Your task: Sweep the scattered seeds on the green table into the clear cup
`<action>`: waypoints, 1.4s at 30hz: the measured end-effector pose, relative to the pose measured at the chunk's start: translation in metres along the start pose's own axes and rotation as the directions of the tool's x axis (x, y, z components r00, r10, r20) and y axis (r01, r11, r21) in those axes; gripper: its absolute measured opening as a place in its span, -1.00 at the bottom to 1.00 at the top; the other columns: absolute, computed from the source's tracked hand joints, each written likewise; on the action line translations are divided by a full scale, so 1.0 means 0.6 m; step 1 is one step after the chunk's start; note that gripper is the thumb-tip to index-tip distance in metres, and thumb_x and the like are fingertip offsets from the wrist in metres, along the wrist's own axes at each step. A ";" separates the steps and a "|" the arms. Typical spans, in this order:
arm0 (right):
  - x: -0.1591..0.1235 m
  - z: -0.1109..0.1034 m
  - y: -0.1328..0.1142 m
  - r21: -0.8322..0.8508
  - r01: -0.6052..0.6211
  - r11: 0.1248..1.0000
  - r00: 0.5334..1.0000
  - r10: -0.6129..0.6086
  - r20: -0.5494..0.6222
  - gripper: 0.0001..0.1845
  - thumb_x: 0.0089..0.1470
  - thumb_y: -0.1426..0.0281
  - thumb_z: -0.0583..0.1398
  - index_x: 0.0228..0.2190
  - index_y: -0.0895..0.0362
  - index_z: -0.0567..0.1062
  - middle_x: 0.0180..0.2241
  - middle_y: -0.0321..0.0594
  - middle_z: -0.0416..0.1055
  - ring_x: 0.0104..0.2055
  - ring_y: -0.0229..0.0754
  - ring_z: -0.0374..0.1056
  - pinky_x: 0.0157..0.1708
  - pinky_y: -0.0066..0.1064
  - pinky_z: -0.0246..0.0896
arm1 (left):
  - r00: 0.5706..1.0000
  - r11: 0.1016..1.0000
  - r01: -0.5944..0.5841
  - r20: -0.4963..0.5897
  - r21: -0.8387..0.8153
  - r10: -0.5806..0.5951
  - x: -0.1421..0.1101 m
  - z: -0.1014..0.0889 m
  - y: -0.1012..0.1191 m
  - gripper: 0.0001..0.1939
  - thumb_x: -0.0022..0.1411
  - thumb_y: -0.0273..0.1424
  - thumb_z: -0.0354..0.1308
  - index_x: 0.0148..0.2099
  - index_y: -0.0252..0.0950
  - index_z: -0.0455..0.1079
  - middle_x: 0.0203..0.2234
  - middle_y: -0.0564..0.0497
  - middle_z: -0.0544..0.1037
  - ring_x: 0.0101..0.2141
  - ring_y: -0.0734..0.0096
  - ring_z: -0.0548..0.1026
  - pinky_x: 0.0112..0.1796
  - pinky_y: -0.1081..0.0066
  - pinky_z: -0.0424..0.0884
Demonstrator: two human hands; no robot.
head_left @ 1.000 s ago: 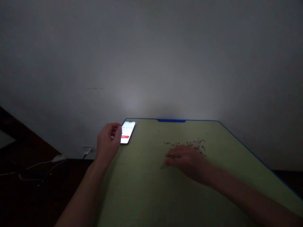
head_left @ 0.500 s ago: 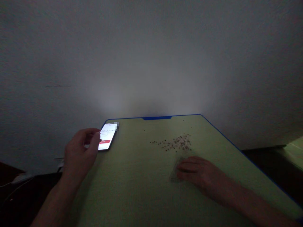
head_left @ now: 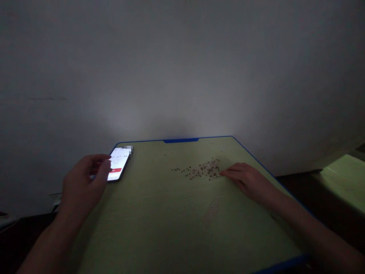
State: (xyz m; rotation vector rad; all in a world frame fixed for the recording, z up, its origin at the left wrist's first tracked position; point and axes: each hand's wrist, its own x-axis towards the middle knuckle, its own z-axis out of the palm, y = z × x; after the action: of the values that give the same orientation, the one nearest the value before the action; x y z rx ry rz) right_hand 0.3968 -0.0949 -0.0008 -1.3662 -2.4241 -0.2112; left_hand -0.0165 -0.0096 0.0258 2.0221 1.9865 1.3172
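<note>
A scattered pile of small dark grains mixed with paler ones [head_left: 209, 168] lies on the light-topped table [head_left: 148, 213]. My right hand [head_left: 248, 179] reaches in from the right, its fingers drawn together and their tips at the pile's right edge. Whatever is between those fingertips is too small to make out. Nearer to me is a faint patch of pale grains [head_left: 211, 210]. On the left, my left hand [head_left: 85, 179] is loosely curved, thumb and forefinger a little apart, in front of a lit phone [head_left: 118, 163]. It covers part of the phone's left side.
A raised blue strip [head_left: 181, 140] marks the table's far edge, close to a grey wall [head_left: 182, 76]. A few stray grains lie beyond the pile. At far right there is a pale surface [head_left: 345, 182]. The room is dim.
My right hand has moved away from the near pale patch, forward to the pile's right edge, uncovering the patch. My left hand keeps its place by the phone. The whole view has shifted slightly.
</note>
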 end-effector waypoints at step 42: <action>0.015 0.033 -0.055 0.041 -0.025 0.999 0.999 0.023 0.037 -0.65 0.14 0.55 0.02 -0.11 0.17 0.49 -0.30 -0.10 0.49 -0.25 -0.09 0.35 -0.24 -0.20 0.33 | 0.996 1.000 0.002 0.089 -0.013 0.000 -0.007 -0.002 0.018 -0.65 0.10 -0.19 -0.02 -0.17 -0.29 0.37 -0.34 -0.03 0.49 -0.38 0.34 0.46 -0.44 0.43 0.36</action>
State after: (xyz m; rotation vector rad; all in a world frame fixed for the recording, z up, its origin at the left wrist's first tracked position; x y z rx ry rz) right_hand 0.3597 -0.0992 -0.0143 -1.3925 -2.4267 -0.1305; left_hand -0.0079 -0.0159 0.0303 2.0355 1.9355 1.2146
